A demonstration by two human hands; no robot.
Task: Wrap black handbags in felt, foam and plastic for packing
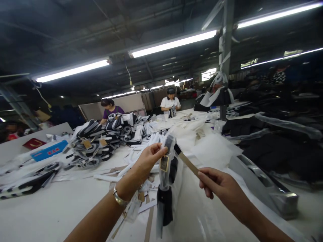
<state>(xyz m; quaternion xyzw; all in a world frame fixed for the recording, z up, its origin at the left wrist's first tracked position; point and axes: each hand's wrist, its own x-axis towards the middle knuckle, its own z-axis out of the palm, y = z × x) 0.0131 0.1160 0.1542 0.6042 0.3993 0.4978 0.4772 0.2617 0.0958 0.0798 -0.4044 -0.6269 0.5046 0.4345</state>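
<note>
My left hand (152, 157) pinches the upper part of a black belt (173, 169) wrapped in clear plastic, with a gold-coloured rectangular buckle (164, 163). The belt hangs down in loops, and its lower black end (165, 206) dangles over the white table. In the fingers of my right hand (213, 181) is a flat tan strip (188, 163). Its far end, which is black, reaches up close to the wrapped belt; whether the two are joined I cannot tell.
A heap of plastic-wrapped black belts (111, 134) lies at the left, near a blue box (49, 151). White paper strips (131, 168) litter the middle of the table. A grey machine (264, 185) stands at the right. Two co-workers (171, 102) sit across the table.
</note>
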